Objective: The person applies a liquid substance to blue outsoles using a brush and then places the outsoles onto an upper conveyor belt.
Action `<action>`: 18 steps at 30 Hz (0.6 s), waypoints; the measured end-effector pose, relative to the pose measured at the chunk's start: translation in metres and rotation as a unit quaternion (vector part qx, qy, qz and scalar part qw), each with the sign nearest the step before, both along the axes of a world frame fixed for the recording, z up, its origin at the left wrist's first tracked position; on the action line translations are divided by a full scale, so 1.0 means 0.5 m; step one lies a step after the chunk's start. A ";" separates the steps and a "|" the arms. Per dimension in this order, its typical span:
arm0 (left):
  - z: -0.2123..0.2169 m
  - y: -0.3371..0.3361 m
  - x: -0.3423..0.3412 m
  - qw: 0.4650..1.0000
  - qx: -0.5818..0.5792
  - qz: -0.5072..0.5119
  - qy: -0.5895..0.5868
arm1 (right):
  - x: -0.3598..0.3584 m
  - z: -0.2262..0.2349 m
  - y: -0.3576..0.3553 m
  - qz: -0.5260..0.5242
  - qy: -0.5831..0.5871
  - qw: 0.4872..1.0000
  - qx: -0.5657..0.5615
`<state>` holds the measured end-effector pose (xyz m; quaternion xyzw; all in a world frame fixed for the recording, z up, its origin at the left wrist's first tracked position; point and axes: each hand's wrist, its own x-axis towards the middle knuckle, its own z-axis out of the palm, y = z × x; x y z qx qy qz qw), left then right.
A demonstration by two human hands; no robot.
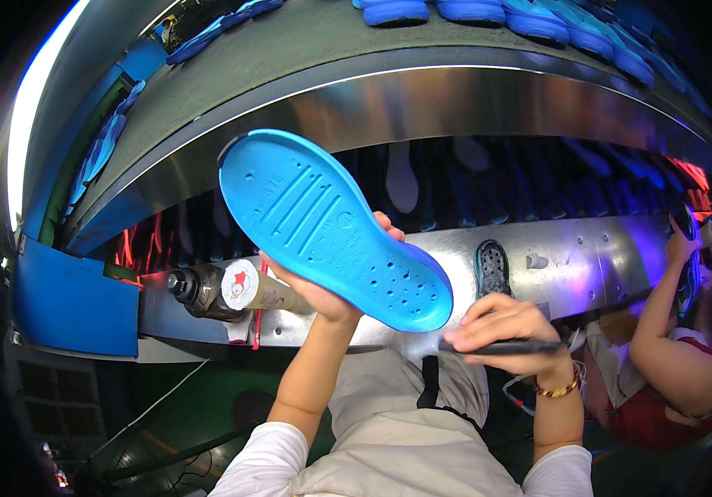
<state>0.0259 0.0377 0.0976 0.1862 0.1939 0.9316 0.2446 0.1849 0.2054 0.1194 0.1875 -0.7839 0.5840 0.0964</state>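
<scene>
My left hand [327, 294] is closed around a bright blue shoe sole [323, 215], held up and tilted over the metal ledge. The sole's face toward me has raised bars at the wide end and small holes at the narrow end. A dark patch marks the tip of the wide end. My right hand [501, 327] grips a black-handled brush [521, 346] just beside the sole's narrow end. Its pale bristle end is blurred, so whether it touches the sole I cannot tell. Behind my right hand, a dark sole with holes [493, 267] lies on the ledge.
A lidded cup [248, 286] and a dark bottle [192, 287] stand on the metal ledge [571, 261] at left, beside a thin red stick [257, 327]. Above runs a green conveyor belt [306, 41] carrying blue soles [538, 23]. A co-worker's arm [654, 306] reaches in at right.
</scene>
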 end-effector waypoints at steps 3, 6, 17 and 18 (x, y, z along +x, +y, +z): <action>0.019 0.007 -0.003 1.000 -0.022 -0.022 -0.003 | -0.012 -0.025 0.009 -0.064 -0.041 0.989 -0.128; 0.021 0.012 -0.021 0.997 -0.035 -0.009 0.070 | -0.013 -0.006 -0.015 -0.099 -0.035 0.994 -0.020; -0.038 0.005 0.058 0.990 -0.117 -0.080 -0.013 | -0.017 -0.023 -0.062 -0.090 -0.119 0.893 -0.425; -0.057 -0.009 0.050 0.984 -0.135 -0.113 -0.035 | -0.006 -0.012 -0.060 -0.100 -0.134 0.938 -0.304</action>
